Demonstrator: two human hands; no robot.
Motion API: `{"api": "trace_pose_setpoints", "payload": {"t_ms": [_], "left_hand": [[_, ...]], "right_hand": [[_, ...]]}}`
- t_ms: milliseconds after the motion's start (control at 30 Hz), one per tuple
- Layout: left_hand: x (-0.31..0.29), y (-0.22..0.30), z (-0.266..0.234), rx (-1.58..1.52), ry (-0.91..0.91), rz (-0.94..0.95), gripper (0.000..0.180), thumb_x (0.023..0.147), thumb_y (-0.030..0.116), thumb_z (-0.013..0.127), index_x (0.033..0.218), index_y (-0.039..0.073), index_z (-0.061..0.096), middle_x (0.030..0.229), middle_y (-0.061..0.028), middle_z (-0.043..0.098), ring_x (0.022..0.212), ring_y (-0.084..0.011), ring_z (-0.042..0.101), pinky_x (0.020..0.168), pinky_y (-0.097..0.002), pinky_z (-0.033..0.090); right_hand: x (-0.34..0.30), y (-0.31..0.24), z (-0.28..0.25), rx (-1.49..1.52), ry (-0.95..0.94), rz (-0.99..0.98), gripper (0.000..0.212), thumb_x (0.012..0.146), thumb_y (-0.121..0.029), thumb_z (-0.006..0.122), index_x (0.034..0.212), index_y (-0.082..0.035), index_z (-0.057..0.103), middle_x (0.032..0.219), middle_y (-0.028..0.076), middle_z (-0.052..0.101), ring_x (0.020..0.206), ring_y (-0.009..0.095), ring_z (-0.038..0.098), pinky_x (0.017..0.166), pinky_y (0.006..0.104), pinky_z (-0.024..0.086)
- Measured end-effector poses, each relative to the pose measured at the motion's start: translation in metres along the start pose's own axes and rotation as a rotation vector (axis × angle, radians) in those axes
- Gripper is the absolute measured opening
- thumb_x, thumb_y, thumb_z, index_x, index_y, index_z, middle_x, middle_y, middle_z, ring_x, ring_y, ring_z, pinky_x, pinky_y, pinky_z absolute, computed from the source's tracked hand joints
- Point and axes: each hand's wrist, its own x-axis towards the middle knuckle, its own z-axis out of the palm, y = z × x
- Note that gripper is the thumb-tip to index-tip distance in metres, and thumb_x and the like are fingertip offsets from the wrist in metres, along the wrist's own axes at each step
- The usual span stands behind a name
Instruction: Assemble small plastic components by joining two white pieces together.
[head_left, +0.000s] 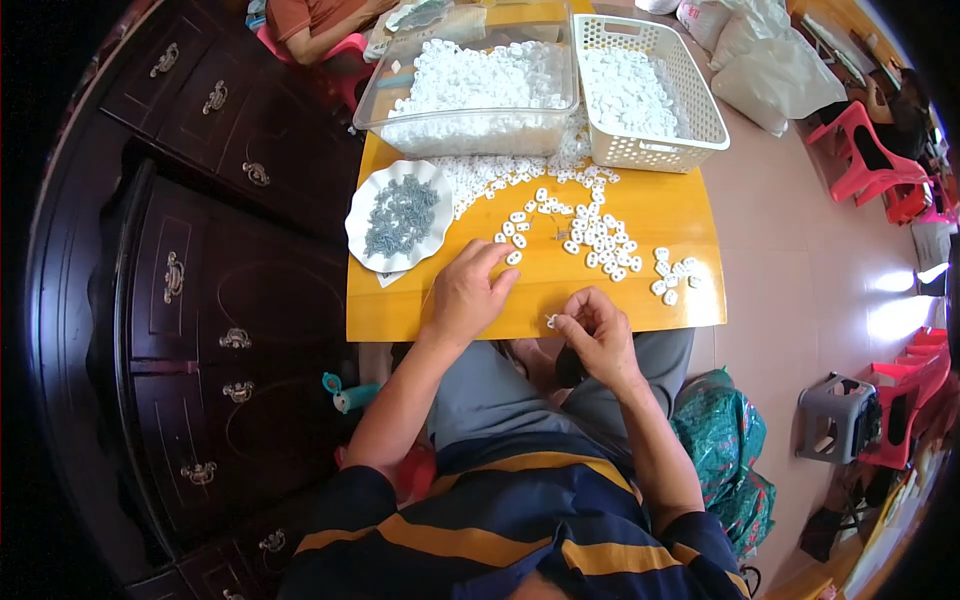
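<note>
My left hand (468, 290) rests over the table's near left, thumb and forefinger apart, fingertips at a small white oval plastic piece (514, 258) with dark holes. My right hand (600, 335), near the front edge, pinches a small white plastic clip (551, 321); its exact shape is partly hidden by the fingers. Ahead lies a loose cluster of white two-holed pieces (603, 240), with a smaller group (672, 275) to the right. A few small metal bits (560, 234), likely screws or nails, lie between them. A white scalloped plate (358, 222) holds many grey nail-like pieces (402, 215).
A clear plastic bin (470, 130) and a cream perforated basket (660, 157), both full of white pieces, stand at the table's far side. Dark drawers (250, 250) flank the left. Another person's arm (325, 40) shows at the far left. Pink chairs (870, 165) stand right.
</note>
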Motion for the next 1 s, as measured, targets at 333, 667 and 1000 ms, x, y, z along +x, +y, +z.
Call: {"api": "trace_pose_setpoints", "payload": {"t_ms": [333,667,1000], "left_hand": [[0.005,-0.001,0.012,0.129,-0.024,0.039,0.017,0.09,0.017,0.075,0.104,0.008,0.074,0.102,-0.0094,0.071,0.087,-0.0326,0.07,0.076,-0.0424,0.057],[-0.016,-0.004,0.01,-0.685,-0.165,-0.338,0.013,0.102,0.013,0.064,0.103,0.001,0.069,0.072,-0.0008,0.061,0.066,-0.0092,0.06,0.06,-0.0283,0.05],[-0.049,0.06,0.023,-0.743,-0.39,-0.194,0.014,0.1,0.004,0.063,0.112,-0.001,0.069,0.082,-0.0024,0.072,0.072,-0.0058,0.066,0.065,-0.0242,0.054]], "right_hand": [[0.001,0.002,0.002,0.038,0.037,-0.036,0.013,0.097,-0.004,0.068,0.094,-0.003,0.056,0.068,-0.003,0.058,0.057,0.003,0.053,0.051,0.0211,0.04],[0.002,0.004,0.001,0.215,0.047,0.058,0.013,0.099,-0.004,0.069,0.101,-0.005,0.056,0.081,-0.004,0.057,0.068,0.003,0.054,0.06,0.0191,0.044],[0.014,-0.001,0.015,0.76,0.344,0.115,0.014,0.101,-0.005,0.065,0.111,-0.007,0.056,0.084,-0.002,0.06,0.069,0.007,0.054,0.063,0.0205,0.046]]}}
